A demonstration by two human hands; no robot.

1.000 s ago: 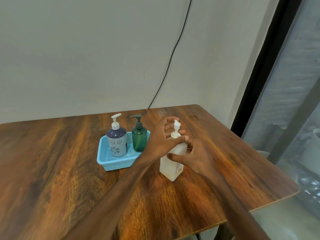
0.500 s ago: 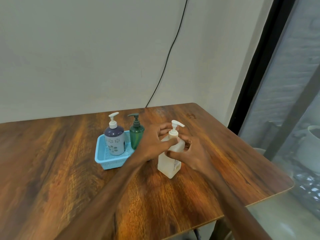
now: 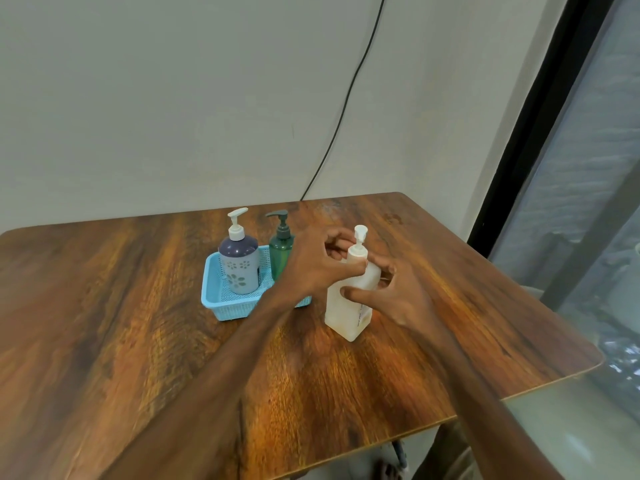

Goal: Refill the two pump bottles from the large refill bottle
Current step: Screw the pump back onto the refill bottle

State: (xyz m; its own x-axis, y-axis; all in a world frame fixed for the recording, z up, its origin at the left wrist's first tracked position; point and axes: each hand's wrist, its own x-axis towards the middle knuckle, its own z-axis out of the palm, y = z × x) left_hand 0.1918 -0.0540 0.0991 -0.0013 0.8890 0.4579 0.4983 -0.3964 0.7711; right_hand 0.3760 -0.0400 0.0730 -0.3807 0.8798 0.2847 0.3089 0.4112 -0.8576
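Observation:
The large whitish refill bottle (image 3: 343, 310) stands upright on the wooden table (image 3: 138, 323), right of the basket. My left hand (image 3: 317, 263) grips its white pump collar near the neck. My right hand (image 3: 391, 294) wraps the bottle's body from the right, thumb on its front. A light blue basket (image 3: 221, 303) holds a purple-and-white flowered pump bottle (image 3: 239, 265) and a green pump bottle (image 3: 280, 252), partly hidden behind my left hand.
A black cable (image 3: 346, 109) runs down the wall to the table's back edge. The table's right edge (image 3: 554, 306) borders a glass window with a black frame (image 3: 530, 126). The front edge lies near my forearms.
The pump head on the refill bottle has turned between frames while my left hand twists at the collar. My right hand stays on the bottle's body. The camera shifted slightly.

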